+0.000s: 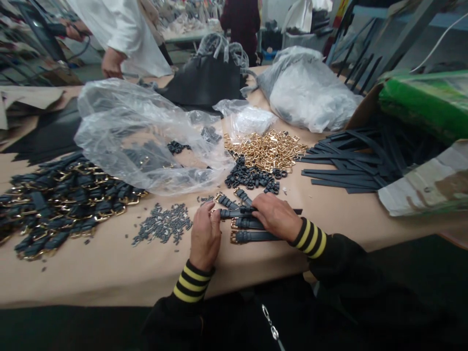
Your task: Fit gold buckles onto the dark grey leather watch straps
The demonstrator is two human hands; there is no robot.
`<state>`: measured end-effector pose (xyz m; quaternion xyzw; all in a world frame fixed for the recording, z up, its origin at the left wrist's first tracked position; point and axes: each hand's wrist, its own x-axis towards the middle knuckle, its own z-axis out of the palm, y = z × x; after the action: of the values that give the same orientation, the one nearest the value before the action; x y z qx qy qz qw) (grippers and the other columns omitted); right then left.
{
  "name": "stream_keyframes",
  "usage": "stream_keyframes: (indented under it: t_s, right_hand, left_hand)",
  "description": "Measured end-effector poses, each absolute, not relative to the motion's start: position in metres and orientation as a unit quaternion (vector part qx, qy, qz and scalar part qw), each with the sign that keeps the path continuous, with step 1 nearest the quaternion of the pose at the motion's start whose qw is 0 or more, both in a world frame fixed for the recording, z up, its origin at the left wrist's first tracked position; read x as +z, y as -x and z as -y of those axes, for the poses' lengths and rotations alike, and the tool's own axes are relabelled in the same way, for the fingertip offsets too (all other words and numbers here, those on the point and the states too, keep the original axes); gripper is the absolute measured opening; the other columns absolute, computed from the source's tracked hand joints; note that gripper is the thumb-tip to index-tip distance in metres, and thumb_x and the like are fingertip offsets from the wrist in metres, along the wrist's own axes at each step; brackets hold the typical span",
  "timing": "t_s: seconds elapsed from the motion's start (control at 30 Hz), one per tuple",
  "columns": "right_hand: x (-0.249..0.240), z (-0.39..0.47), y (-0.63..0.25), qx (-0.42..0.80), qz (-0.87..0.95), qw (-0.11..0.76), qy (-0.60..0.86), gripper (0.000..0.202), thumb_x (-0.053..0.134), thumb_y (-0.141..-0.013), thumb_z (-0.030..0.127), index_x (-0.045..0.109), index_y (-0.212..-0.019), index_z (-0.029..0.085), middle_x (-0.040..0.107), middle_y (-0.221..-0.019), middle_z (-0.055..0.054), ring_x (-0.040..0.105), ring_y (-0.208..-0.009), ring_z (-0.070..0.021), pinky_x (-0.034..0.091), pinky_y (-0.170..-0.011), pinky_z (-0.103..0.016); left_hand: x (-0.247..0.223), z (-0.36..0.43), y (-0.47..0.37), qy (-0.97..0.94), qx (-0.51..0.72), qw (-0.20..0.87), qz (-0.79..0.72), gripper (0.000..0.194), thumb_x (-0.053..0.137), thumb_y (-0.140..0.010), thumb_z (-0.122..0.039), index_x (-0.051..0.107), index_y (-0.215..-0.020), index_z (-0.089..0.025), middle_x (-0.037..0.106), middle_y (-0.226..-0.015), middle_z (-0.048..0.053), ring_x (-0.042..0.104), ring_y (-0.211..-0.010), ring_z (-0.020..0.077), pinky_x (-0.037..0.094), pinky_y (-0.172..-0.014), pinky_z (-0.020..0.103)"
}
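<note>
My left hand [205, 236] is closed around the buckle end of a dark leather strap [234, 213]. Farther along that strap, my right hand [277, 215] has its fingers closed on it, and the strap's tip sticks out beyond. Several more buckled straps [258, 237] lie under and beside my right hand, their gold buckles facing left. Just past my hands is a heap of small dark loops [250, 176], touching a pile of gold buckles [268, 148]. Small grey pieces [164, 223] are scattered left of my left hand.
A large heap of dark straps with gold buckles [69, 195] covers the left. Clear plastic bags [146, 131] lie behind it. At right, long plain strips [343, 161] spill from a carton [427, 180]. A person in white [124, 39] stands across the table.
</note>
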<state>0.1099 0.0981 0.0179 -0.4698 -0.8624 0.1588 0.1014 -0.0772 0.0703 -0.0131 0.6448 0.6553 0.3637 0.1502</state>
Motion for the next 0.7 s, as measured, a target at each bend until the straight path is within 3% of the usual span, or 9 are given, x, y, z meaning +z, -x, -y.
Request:
stream_keyframes:
  t_s: [0.13,0.37,0.47,0.57,0.63,0.7]
  right_hand:
    - [0.009,-0.106,-0.102,0.118,0.868,0.049,0.481,0.013,0.049,-0.082,0.014,0.055,-0.093,0.015,0.059,-0.089,-0.01,0.052,-0.085,-0.0222,0.041,-0.072,-0.032]
    - [0.006,-0.109,-0.126,0.213,0.854,0.115,0.461,0.015,0.048,-0.084,0.016,0.054,-0.097,0.014,0.058,-0.091,-0.008,0.053,-0.086,-0.0176,0.042,-0.078,-0.03]
    - [-0.005,-0.1,-0.121,0.184,0.847,0.148,0.477,0.022,0.043,-0.085,0.015,0.056,-0.103,0.014,0.056,-0.103,-0.011,0.05,-0.096,-0.02,0.041,-0.083,-0.033]
    - [-0.016,-0.087,-0.119,0.137,0.831,0.175,0.51,0.03,0.038,-0.087,0.016,0.054,-0.113,0.015,0.05,-0.12,-0.013,0.044,-0.109,-0.0231,0.037,-0.091,-0.038]
    - [-0.021,-0.077,-0.123,0.115,0.824,0.169,0.528,0.037,0.041,-0.087,0.025,0.048,-0.121,0.011,0.044,-0.128,-0.016,0.039,-0.116,-0.0263,0.033,-0.096,-0.043]
    - [-0.023,-0.067,-0.129,0.108,0.83,0.144,0.528,0.064,0.052,-0.079,0.045,0.039,-0.128,0.006,0.037,-0.134,-0.021,0.032,-0.122,-0.0314,0.028,-0.099,-0.048]
  left_hand:
    - [-0.036,-0.08,0.073,-0.675,0.352,0.153,-0.63,0.031,0.035,-0.088,-0.029,0.049,-0.108,-0.011,0.049,-0.121,0.017,0.042,-0.118,0.0249,0.032,-0.101,0.046]
    - [-0.035,-0.094,0.062,-0.688,0.364,0.137,-0.613,0.032,0.038,-0.087,-0.032,0.05,-0.109,-0.013,0.051,-0.12,0.016,0.043,-0.117,0.0253,0.033,-0.1,0.047]
    - [-0.035,-0.103,0.055,-0.706,0.351,0.168,-0.592,0.036,0.037,-0.087,-0.032,0.047,-0.116,-0.012,0.045,-0.128,0.017,0.038,-0.123,0.0258,0.03,-0.103,0.046]
    - [-0.036,-0.104,0.048,-0.718,0.34,0.212,-0.569,0.037,0.034,-0.089,-0.033,0.048,-0.116,-0.012,0.049,-0.125,0.016,0.042,-0.12,0.0231,0.031,-0.103,0.044]
    - [-0.035,-0.101,0.045,-0.712,0.346,0.222,-0.569,0.038,0.032,-0.09,-0.033,0.049,-0.115,-0.011,0.051,-0.122,0.016,0.043,-0.119,0.0213,0.031,-0.103,0.042]
    - [-0.034,-0.097,0.045,-0.703,0.354,0.227,-0.573,0.04,0.03,-0.09,-0.034,0.048,-0.117,-0.009,0.05,-0.123,0.017,0.043,-0.119,0.0205,0.031,-0.104,0.04]
